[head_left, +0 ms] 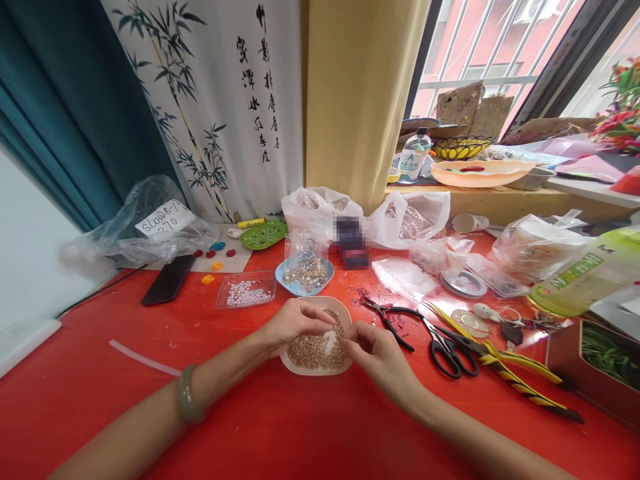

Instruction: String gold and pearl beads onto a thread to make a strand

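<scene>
A white dish [291, 366] of small gold beads [314, 351] sits on the red table before me. Over its upper left edge is my left hand [299, 325], thumb and fingertips pinched together; what they hold is too small to name. At the dish's right rim my right hand [374, 351] has its fingers curled and thumb pressed to them, the contents hidden. Just behind the dish stand a blue bowl [329, 273] with gold and pearly beads and a clear plastic box [220, 301] with white pearl beads [246, 293].
To the right lie red-handled pliers [384, 313], black scissors [447, 347] and large yellow-black pliers [505, 367]. A phone [169, 280] rests at left, near a green dish [263, 235]. Plastic bags [410, 217] line the back; a bottle of yellow-green liquid [585, 270] leans at right.
</scene>
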`<state>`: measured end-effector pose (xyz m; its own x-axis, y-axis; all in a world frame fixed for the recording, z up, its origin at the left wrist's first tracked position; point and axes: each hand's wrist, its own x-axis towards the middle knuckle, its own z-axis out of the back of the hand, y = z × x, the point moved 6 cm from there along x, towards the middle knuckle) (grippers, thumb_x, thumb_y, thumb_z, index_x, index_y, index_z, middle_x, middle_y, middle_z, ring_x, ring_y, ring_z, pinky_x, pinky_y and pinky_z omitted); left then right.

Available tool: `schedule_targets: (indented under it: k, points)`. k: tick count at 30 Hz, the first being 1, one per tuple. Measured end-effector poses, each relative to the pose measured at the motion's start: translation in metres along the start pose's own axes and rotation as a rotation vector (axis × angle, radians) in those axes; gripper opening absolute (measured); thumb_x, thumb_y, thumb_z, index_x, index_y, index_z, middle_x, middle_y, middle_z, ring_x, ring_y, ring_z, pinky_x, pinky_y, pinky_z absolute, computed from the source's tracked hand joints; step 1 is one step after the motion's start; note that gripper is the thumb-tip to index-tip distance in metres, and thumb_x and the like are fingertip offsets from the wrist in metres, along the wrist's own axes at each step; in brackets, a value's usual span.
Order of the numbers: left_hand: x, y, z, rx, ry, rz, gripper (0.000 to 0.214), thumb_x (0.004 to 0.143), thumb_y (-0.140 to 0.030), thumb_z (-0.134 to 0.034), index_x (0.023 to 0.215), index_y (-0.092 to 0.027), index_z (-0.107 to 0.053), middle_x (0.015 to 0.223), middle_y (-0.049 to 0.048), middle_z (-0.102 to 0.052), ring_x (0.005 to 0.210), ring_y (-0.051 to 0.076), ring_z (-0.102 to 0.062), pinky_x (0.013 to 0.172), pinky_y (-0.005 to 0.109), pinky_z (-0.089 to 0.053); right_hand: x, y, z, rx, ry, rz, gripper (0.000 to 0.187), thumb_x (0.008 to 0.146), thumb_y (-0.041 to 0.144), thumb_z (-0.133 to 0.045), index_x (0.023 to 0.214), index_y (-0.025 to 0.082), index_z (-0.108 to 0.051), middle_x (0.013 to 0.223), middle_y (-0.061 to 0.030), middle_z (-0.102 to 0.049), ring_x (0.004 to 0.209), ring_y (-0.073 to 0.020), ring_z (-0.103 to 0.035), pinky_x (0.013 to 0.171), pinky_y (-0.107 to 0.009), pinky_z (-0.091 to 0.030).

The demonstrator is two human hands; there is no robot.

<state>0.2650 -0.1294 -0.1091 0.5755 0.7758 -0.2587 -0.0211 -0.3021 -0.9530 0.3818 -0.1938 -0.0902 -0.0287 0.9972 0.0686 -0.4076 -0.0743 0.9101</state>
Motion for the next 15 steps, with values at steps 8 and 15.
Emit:
schedule_targets:
  k: [8,15]
  points:
    - [-0.0006,-0.002,-0.0012,-0.015,0.013,-0.021,0.011,0.052,-0.015,-0.072,0.062,-0.013,-0.068,0.064,0.0028,-0.065,0.057,0.009,-0.056,0.056,0.02,-0.043,0.0001,0.0003,-0.0015,0.005,0.01,0.004,0.012,0.069,0.015,-0.043,0.057,0.017,-0.047,0.054,0.002,-0.048,0.052,-0.0108,-0.043,0.049,-0.022,-0.035]
    - [0.0003,-0.002,-0.0017,0.032,0.014,-0.04,0.013,0.052,-0.016,-0.072,0.064,-0.013,-0.068,0.065,0.0036,-0.066,0.058,0.01,-0.056,0.057,0.021,-0.043,0.0001,-0.0012,-0.0022,0.011,0.012,-0.003,0.013,0.069,0.014,-0.043,0.057,0.017,-0.047,0.053,0.0028,-0.047,0.051,-0.0104,-0.043,0.049,-0.021,-0.035]
